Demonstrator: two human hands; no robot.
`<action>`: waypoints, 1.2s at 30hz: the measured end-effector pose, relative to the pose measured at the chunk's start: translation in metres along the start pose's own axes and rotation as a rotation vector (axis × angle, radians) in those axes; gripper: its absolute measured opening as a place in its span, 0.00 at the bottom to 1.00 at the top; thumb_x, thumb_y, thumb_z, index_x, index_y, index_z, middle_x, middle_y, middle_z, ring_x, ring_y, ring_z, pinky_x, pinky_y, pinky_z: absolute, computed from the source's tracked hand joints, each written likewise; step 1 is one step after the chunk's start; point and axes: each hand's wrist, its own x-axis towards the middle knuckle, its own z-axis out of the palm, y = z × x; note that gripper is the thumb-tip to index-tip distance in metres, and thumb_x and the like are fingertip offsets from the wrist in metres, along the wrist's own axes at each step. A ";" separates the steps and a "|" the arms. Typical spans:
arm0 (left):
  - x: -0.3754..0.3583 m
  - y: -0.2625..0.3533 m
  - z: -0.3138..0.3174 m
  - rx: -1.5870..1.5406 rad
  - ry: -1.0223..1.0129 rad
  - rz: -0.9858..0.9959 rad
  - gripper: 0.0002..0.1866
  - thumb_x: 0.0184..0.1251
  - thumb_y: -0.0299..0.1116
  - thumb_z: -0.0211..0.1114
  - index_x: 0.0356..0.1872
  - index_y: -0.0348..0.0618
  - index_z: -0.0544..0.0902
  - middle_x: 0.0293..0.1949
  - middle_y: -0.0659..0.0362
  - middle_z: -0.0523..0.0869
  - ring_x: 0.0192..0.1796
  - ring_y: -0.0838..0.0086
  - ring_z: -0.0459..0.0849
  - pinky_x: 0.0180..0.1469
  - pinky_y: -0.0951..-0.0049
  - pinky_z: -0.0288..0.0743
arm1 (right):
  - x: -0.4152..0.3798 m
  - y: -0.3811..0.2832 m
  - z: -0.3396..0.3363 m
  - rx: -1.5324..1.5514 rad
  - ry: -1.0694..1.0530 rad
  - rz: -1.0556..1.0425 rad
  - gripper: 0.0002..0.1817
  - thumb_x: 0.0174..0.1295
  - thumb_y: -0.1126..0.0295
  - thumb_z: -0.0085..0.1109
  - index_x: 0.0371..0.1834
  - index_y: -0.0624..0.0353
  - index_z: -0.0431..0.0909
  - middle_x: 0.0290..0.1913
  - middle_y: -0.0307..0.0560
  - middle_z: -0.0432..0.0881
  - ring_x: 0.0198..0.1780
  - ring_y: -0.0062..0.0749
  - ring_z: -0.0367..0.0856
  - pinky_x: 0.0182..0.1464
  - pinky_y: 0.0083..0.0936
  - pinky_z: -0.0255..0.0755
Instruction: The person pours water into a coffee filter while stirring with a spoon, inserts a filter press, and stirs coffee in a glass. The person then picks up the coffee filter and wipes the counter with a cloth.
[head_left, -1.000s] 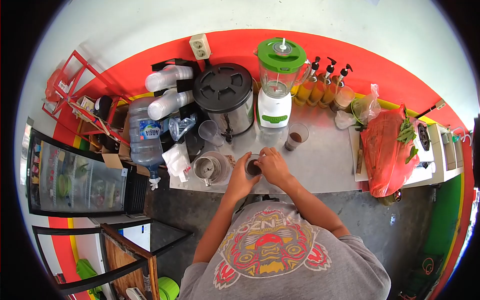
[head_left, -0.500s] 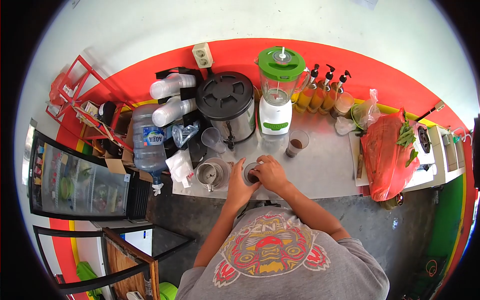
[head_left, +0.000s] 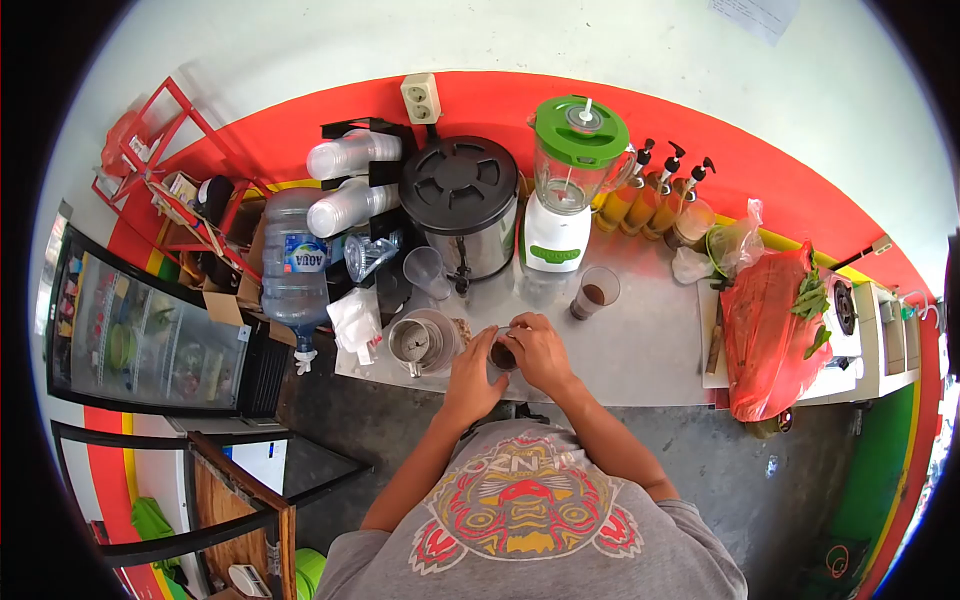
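A clear plastic cup [head_left: 503,354] with something dark inside stands at the table's front edge, partly covered by fingers. My left hand [head_left: 473,378] curves around its left side. On the right, my right hand [head_left: 541,358] has its bent fingers at the cup's rim and side. Left of the hands is a metal strainer cup [head_left: 414,342] set in a clear container. A second clear cup with dark liquid [head_left: 594,294] stands beyond my right hand.
Behind the hands stand a black-lidded steel dispenser [head_left: 462,200], a green-lidded blender [head_left: 560,220] and pump bottles [head_left: 655,205]. At right lies a red plastic bag [head_left: 768,335]. Stacked cups [head_left: 350,208] and an upside-down water jug [head_left: 294,265] are at left.
The view has shifted and turned slightly. My left hand has closed in around the cup, and the fingers of my right hand have moved toward its far rim.
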 end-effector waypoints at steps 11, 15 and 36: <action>0.000 0.003 -0.002 -0.031 0.005 -0.034 0.45 0.61 0.29 0.76 0.81 0.39 0.65 0.77 0.44 0.73 0.78 0.47 0.72 0.79 0.56 0.69 | -0.003 0.002 0.005 -0.089 -0.027 0.010 0.09 0.69 0.67 0.69 0.43 0.60 0.94 0.55 0.52 0.86 0.57 0.51 0.82 0.63 0.42 0.76; 0.000 0.001 -0.001 -0.025 -0.008 -0.026 0.44 0.63 0.29 0.76 0.81 0.40 0.65 0.76 0.44 0.73 0.78 0.47 0.73 0.77 0.56 0.71 | -0.003 0.000 0.005 0.005 -0.028 0.007 0.10 0.69 0.67 0.69 0.42 0.61 0.94 0.55 0.53 0.85 0.57 0.52 0.82 0.62 0.43 0.76; 0.021 0.000 -0.013 0.054 -0.219 -0.154 0.46 0.57 0.30 0.83 0.78 0.43 0.69 0.74 0.51 0.75 0.73 0.50 0.79 0.70 0.55 0.78 | 0.007 -0.007 0.000 -0.239 -0.161 0.007 0.12 0.70 0.62 0.67 0.44 0.58 0.93 0.52 0.49 0.85 0.57 0.48 0.81 0.61 0.43 0.75</action>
